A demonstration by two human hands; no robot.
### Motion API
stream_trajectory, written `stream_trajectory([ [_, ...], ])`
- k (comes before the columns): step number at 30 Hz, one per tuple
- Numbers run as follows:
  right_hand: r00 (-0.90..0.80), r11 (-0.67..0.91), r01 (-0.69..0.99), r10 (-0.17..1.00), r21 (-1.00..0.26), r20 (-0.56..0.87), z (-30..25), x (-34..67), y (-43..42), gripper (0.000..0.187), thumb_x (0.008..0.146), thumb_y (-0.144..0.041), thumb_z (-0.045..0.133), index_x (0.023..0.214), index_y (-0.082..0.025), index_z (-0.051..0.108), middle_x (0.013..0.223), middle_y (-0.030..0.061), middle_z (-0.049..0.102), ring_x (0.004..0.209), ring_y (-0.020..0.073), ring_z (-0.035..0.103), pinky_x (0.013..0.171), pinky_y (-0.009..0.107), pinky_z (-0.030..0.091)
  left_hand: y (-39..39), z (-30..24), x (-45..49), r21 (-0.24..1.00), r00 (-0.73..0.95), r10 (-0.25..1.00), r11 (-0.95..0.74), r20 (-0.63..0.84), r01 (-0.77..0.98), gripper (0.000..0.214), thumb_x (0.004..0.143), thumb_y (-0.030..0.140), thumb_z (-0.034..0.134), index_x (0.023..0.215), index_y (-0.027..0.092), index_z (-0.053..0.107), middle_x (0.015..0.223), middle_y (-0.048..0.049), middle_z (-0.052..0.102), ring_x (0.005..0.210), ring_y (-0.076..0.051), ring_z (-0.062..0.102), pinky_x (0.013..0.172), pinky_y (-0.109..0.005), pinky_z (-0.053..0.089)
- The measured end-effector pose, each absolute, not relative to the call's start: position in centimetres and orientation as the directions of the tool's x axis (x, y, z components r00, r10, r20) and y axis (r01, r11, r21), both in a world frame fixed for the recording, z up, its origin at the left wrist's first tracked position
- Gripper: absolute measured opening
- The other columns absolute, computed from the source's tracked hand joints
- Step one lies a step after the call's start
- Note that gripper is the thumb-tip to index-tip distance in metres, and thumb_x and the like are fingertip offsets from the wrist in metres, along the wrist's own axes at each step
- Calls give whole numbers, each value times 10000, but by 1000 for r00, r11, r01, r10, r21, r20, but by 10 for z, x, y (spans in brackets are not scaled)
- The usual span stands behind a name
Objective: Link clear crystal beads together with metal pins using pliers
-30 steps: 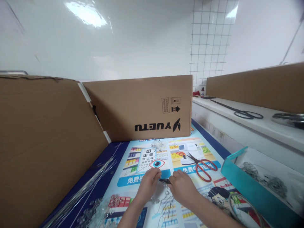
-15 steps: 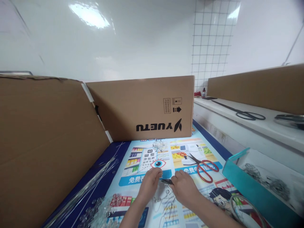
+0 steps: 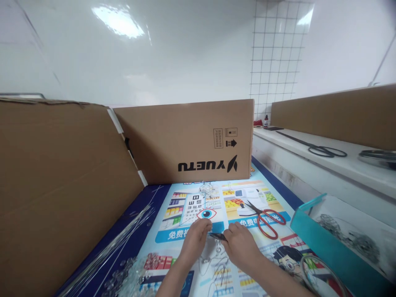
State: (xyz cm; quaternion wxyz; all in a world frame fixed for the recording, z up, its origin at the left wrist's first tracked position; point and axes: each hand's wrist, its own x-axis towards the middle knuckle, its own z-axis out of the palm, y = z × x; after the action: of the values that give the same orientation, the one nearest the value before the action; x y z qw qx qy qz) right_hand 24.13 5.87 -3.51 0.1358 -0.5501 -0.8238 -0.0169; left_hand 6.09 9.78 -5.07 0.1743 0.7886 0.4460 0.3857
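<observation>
Both my hands meet low in the middle over a printed poster mat point(image 3: 185, 206). My left hand point(image 3: 194, 239) is pinched closed, its fingertips touching a small dark tool point(image 3: 217, 236), likely pliers. My right hand point(image 3: 239, 243) is closed round that tool's other end. Thin wire with clear beads point(image 3: 216, 260) hangs and lies just below the hands. What the left fingertips hold is too small to make out.
Red-handled scissors point(image 3: 266, 216) lie right of the hands. A teal box point(image 3: 321, 243) with wire pieces stands at right. Long wires point(image 3: 123, 237) and clear beads point(image 3: 130, 272) lie at left. Cardboard panels point(image 3: 185, 140) wall the mat. Black scissors point(image 3: 321, 149) rest on a white ledge.
The view has drifted slightly; my hands and the tool stay almost where they were, with only tiny finger movement.
</observation>
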Motion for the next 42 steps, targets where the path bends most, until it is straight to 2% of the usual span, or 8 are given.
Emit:
stream_trajectory([
  [11,-329,369,914,918,-169,220,-29,241,55,186,841,-301,447,849,-179,587,879,77,558,864,224,461,752,322,305,101,-56,59,592,312,831,-549,460,590,203,888,220,340,793,207,520,757,-26,571,743,-179,513,689,-279,396],
  [18,-328,363,920,920,-150,214,-32,239,56,203,854,-303,427,853,-182,590,886,83,560,869,228,460,761,333,301,99,-53,61,573,324,829,-552,456,606,212,881,193,335,791,206,526,761,-29,575,746,-181,517,692,-284,396],
  [35,-289,329,909,940,-255,182,-38,242,61,197,820,-308,446,814,-182,597,850,72,571,841,207,487,725,289,321,99,-53,61,589,333,826,-559,454,584,189,862,165,348,776,210,511,756,-20,564,745,-176,511,695,-279,391],
  [42,-286,312,915,949,-255,134,-33,242,59,198,823,-304,442,815,-178,594,858,70,572,845,197,501,687,270,329,98,-52,61,603,327,835,-547,443,581,210,863,176,326,770,206,511,748,-28,563,732,-178,513,684,-284,397],
])
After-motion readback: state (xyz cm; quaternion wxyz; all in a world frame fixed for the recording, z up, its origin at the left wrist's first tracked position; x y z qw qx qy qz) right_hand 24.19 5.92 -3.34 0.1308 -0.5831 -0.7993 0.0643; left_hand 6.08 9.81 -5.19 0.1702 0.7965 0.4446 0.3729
